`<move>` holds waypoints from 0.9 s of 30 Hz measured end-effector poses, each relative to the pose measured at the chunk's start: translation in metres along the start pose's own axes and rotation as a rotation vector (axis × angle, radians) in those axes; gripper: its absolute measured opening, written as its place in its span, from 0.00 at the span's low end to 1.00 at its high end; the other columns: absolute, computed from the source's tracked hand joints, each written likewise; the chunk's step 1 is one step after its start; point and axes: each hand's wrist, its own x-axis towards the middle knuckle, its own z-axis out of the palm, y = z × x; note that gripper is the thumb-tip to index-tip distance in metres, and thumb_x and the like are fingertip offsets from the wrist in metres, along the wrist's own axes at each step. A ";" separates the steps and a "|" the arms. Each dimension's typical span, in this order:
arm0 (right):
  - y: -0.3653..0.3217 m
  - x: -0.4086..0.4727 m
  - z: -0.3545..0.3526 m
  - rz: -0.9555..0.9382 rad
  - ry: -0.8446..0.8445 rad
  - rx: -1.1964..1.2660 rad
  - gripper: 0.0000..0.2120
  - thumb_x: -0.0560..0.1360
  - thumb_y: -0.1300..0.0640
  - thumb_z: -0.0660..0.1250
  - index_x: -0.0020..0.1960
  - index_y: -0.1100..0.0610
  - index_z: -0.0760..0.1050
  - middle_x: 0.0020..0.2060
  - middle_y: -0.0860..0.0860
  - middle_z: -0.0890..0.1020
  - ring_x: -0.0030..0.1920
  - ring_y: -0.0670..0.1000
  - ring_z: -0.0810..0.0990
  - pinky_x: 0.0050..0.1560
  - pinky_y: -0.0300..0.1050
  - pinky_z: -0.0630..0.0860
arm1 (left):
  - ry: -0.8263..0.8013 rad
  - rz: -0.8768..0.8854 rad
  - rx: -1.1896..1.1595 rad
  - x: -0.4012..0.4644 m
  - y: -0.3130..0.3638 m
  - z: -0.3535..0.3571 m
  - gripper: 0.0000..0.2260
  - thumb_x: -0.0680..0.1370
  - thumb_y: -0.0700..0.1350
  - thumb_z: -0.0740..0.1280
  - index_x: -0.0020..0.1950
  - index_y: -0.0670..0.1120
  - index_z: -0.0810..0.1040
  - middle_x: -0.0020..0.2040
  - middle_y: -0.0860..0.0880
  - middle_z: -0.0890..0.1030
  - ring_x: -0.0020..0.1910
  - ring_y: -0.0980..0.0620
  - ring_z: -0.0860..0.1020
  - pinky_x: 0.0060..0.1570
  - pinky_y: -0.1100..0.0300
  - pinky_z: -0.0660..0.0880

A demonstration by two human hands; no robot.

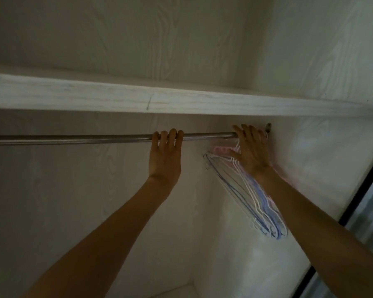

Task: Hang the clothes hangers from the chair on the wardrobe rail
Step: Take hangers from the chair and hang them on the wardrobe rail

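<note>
Two bare forearms reach up from the near edge into a pale, wood-grained wardrobe [310,168]. The wardrobe is the only container in view, and what it holds is a rail with a bunch of hangers on it.

The left hand [165,153] is at mid-frame, its four fingers [168,135] curled over the top of the metal rail [73,139] and gripping it, back of the hand toward the camera.

To the right, the right hand [251,147] is up at the far right end of the rail, close to the bracket [268,127] that fixes the rail to the right side wall. Its fingers are spread and fairly straight, lying against the tops of the hangers [246,196]; the thumb points left across them. Whether any finger hooks round a hanger neck cannot be told, since the hand covers that spot.

The hangers are thin wire ones, white, blue and pink, bunched together. They hang from the right end of the rail, under the right hand, and slant down and to the right along the side wall, partly behind the right forearm.

Farther up, a white shelf [138,97] runs the full width just above the rail. A dark door edge [362,181] slants down the right border.
</note>
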 end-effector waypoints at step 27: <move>0.001 -0.168 -0.058 -0.065 -0.013 0.006 0.14 0.74 0.51 0.57 0.54 0.54 0.77 0.43 0.51 0.82 0.40 0.52 0.81 0.37 0.42 0.77 | 0.163 0.323 -0.422 -0.057 0.026 0.039 0.26 0.65 0.41 0.72 0.63 0.44 0.76 0.66 0.44 0.74 0.67 0.44 0.69 0.70 0.50 0.57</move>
